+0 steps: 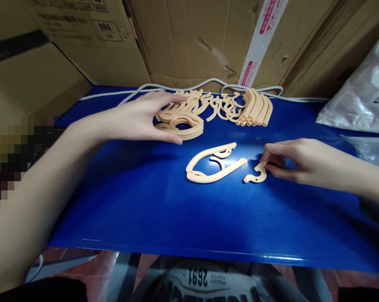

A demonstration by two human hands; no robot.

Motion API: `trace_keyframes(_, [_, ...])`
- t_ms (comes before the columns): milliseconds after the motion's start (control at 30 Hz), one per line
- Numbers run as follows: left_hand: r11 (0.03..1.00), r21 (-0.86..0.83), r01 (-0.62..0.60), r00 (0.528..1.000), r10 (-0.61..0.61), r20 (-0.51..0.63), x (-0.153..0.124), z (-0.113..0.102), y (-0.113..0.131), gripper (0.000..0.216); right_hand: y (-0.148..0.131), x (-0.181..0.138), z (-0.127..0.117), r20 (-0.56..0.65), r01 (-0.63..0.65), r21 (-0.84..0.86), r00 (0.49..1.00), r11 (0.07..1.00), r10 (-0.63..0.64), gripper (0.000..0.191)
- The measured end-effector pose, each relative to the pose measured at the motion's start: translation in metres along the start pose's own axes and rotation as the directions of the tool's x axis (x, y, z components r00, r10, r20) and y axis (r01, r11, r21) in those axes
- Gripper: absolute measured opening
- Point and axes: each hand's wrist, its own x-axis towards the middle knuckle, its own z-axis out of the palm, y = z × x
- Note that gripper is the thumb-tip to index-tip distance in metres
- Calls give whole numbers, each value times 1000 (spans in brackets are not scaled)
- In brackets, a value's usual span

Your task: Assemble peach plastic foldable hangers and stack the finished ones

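Observation:
My left hand [139,117] is at the left end of a stack of beige plastic folding hangers [194,133], thumb in front and fingers behind, spread apart; I cannot tell whether it touches the stack. My right hand [293,161] pinches a small beige hanger hook [259,175] at one end, just above or on the blue table [176,218]. Left of that hook lies a single folding hanger [205,178], its two curved arms joined at the left and apart at the right.
Behind are a row of loose hooks [213,109] and a bundle of curved hanger arms [255,109]. A white cable [145,86] runs along the back, before cardboard boxes [192,42]. A plastic bag [362,92] lies at the right.

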Motion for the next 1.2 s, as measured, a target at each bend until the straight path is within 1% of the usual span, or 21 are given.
trace_keyframes(33, [998, -20, -60, 997, 59, -48, 2, 2, 13, 93, 0, -1, 0, 35, -10, -8, 999, 1000, 11, 15])
trace_keyframes(100, [980, -91, -177, 980, 167, -103, 3, 11, 43, 68, 1, -1, -1, 73, -47, -40, 996, 998, 49, 14])
trace_keyframes(133, [969, -114, -218, 972, 206, -112, 3, 18, 58, 55, 1, -2, -1, 66, -76, -65, 995, 995, 80, 15])
trace_keyframes(167, [965, -117, -233, 970, 223, -94, 2, 25, 72, 48, 1, -2, -1, 59, -103, -89, 992, 991, 109, 17])
trace_keyframes(200, [961, -109, -253, 967, 246, -72, 0, 33, 85, 47, 2, -2, 0, 51, -130, -112, 989, 985, 137, 20])
trace_keyframes(267, [951, -145, -273, 962, 274, -18, -5, 48, 104, 57, 4, -2, 1, 28, -182, -153, 982, 971, 188, 22])
trace_keyframes(367, [959, -194, -206, 976, 217, 32, -12, 63, 118, 69, 9, -3, 3, 22, -230, -213, 971, 950, 240, 22])
trace_keyframes(467, [970, -161, -180, 980, 192, 59, -14, 69, 120, 71, 11, -2, 3, 0, -223, -261, 973, 939, 231, 22])
trace_keyframes(533, [975, -144, -171, 982, 181, 55, -13, 69, 119, 67, 10, 0, 2, -42, -206, -266, 978, 942, 202, 20])
trace_keyframes(633, [975, -179, -132, 991, 136, 11, -10, 67, 115, 48, 6, 4, 4, -130, -186, -261, 979, 947, 156, 18])
trace_keyframes(700, [975, -188, -121, 993, 118, -26, -8, 66, 110, 36, 3, 6, 7, -187, -180, -278, 974, 944, 130, 23])
trace_keyframes(767, [979, -151, -137, 990, 130, -59, -6, 64, 104, 30, 1, 8, 11, -221, -169, -300, 970, 939, 104, 30])
trace_keyframes(833, [981, -117, -157, 986, 148, -81, -4, 63, 97, 26, 0, 11, 15, -239, -156, -282, 967, 947, 88, 34])
trace_keyframes(933, [978, -130, -164, 984, 153, -92, -2, 62, 88, 22, -2, 13, 19, -237, -128, -147, 967, 981, 91, 29])
trace_keyframes(1033, [976, -140, -167, 983, 155, -95, -1, 60, 83, 22, -7, 15, 21, -191, -54, 0, 980, 999, 53, 23])
trace_keyframes(1200, [980, -84, -181, 980, 173, -93, -1, 58, 84, 22, -15, 14, 20, -134, 82, 68, 988, 994, -73, 8])
